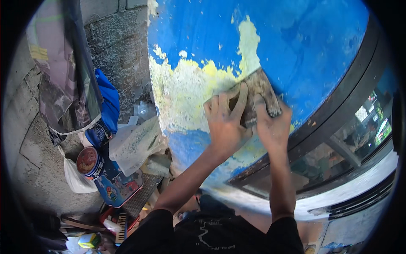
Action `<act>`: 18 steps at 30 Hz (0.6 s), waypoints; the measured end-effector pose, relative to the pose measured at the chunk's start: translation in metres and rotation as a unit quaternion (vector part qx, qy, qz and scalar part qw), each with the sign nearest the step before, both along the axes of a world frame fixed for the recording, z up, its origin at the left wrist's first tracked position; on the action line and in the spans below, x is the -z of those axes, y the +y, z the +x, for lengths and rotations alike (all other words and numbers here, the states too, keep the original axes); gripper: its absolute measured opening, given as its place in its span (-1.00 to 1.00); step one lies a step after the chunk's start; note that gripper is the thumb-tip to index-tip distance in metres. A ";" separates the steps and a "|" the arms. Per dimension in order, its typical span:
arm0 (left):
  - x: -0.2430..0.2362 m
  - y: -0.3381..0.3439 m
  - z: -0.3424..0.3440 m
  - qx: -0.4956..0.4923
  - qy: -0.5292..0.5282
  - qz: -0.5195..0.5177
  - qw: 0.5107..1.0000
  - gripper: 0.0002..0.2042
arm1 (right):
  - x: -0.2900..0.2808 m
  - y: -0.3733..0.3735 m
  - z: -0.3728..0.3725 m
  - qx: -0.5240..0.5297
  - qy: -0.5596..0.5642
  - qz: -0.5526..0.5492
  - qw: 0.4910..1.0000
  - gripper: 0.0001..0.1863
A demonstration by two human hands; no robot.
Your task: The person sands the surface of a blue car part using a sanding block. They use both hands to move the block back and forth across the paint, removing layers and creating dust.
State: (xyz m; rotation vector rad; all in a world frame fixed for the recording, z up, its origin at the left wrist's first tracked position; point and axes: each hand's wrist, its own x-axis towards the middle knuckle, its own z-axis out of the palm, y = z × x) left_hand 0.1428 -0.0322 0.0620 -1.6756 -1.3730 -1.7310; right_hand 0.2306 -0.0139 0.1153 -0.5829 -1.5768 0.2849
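A curved blue painted panel [304,46] fills the upper middle and right, with a large patch of worn, pale yellow filler [186,89] on its left part. Both of my hands press a flat, dirty grey scraper blade [260,84] against the panel where the blue meets the pale patch. My left hand [226,122] lies with its fingers spread over the blade's left side. My right hand [272,127] grips the blade's lower end, the thumb up along it. My forearms come up from the lower edge in black sleeves.
A rough grey block wall [122,46] stands at the left, with a dark cloth [69,72] hanging on it. Below lie a blue bag [109,106], a round tin [88,161], white plastic bags [76,180] and clutter. A dark window frame [338,114] runs along the right.
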 end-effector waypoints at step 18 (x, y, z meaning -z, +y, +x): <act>-0.007 0.013 0.017 0.025 -0.074 0.047 0.996 -0.34 | -0.017 -0.003 0.012 0.068 -0.085 -0.036 0.993 -0.76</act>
